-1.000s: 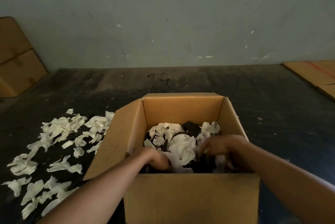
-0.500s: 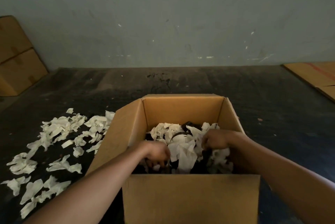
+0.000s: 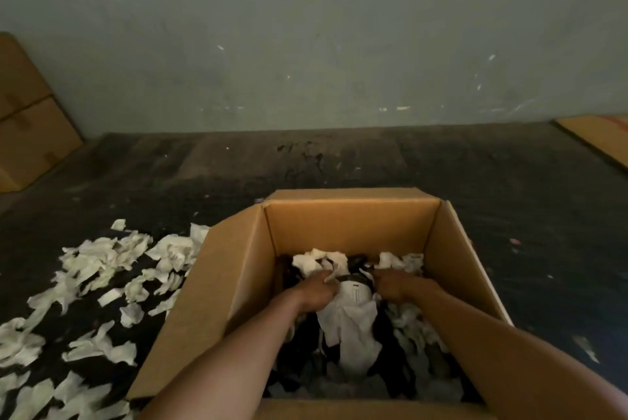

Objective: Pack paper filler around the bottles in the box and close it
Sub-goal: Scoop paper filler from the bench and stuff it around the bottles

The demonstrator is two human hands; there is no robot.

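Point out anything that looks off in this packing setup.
Much of the paper filler lies strewn on the dark floor left of the box, not inside it. Dark gaps remain around the contents. Nothing looks damaged.

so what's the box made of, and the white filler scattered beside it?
Box: looks like plain brown corrugated cardboard, matte, with creased flaps and a raw cut rim. Filler pieces: apparently thin white paper, torn and crumpled, matte with soft wrinkles; could be tissue-grade, too dim to tell.
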